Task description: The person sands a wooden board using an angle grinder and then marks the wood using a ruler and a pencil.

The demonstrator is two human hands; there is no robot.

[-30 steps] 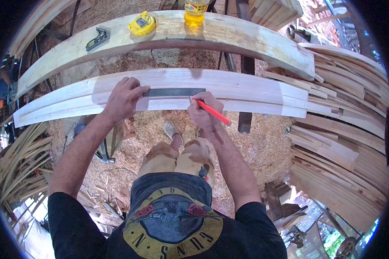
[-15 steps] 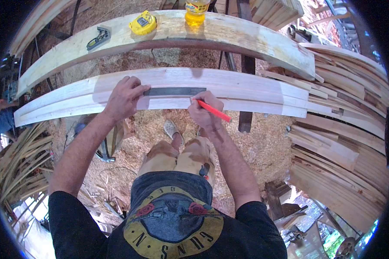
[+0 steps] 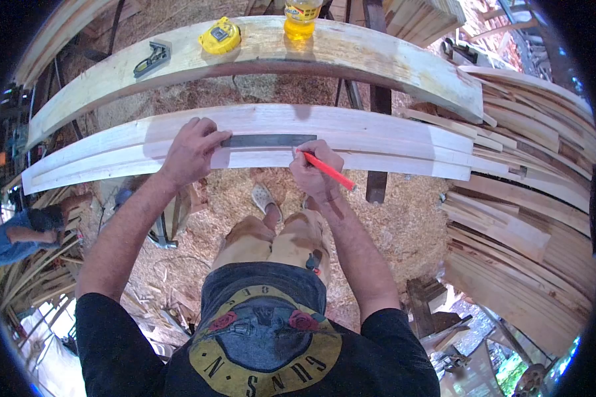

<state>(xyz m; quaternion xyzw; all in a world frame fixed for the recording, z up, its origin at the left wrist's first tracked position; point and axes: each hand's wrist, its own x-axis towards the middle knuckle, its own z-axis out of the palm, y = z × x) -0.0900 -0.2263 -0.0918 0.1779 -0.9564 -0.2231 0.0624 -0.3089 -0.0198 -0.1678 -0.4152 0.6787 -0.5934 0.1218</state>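
A long pale wooden board [image 3: 391,132] spans the view in front of me, with grooves or lines along its length. Lying flat across its middle is a dark straight ruler [image 3: 271,140]. My left hand [image 3: 195,149] is closed at the ruler's left end, thumb and fingertip against it; what sits under the palm is hidden. At the other end my right hand [image 3: 316,169] grips a red pencil [image 3: 331,172], its tip side toward the board just below the ruler's right end. The pencil's point is too small to make out.
On a thick beam [image 3: 404,66] beyond stand a yellow tape measure [image 3: 220,36], a small hand plane [image 3: 152,59] and a bottle of yellow liquid [image 3: 300,23]. Stacked planks [image 3: 510,284] lie right. Wood shavings [image 3: 384,231] cover the floor. Another person [image 3: 30,231] is at left.
My hands, the ruler and the pencil stay almost in place. At the left edge, the other person has come further into view, lower and nearer the wood strips.
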